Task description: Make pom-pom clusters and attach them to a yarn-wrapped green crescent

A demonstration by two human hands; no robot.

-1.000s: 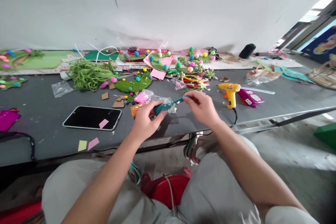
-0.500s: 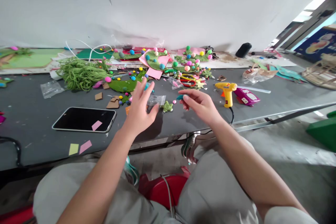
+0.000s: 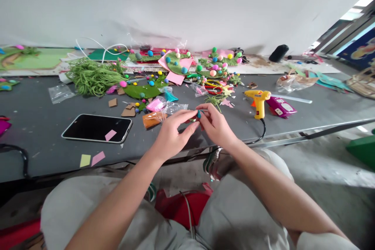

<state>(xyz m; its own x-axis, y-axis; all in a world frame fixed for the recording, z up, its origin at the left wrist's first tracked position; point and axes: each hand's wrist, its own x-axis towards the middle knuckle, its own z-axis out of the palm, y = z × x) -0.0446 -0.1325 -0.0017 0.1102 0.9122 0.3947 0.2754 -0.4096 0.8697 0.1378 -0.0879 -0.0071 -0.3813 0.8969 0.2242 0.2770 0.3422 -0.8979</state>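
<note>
A small teal lump of soft clay [image 3: 199,114] is between my fingertips, just above the table's front part. My right hand [image 3: 217,125] is closed, pinching it with thumb and fingers. From the other side, my left hand [image 3: 177,129] has its thumb and fingers brought together at the same lump. My fingers hide part of it. Beyond and left of my hands are a teal pack [image 3: 170,95], a pink pack [image 3: 156,104] and an orange pack [image 3: 151,120], in clear plastic. The green yarn star seen earlier is mostly hidden by my hands.
A yellow glue gun [image 3: 258,101] stands on the right with its cord over the table edge, beside a purple packet [image 3: 281,107]. Left lies a phone [image 3: 95,128]. Behind are green yarn [image 3: 93,77], decorated green felt leaves [image 3: 143,91] and scissors [image 3: 215,87].
My left hand has moved right and down, from open above the packs to meet my right hand at the teal lump. My right hand stays near its place, still pinching the lump.
</note>
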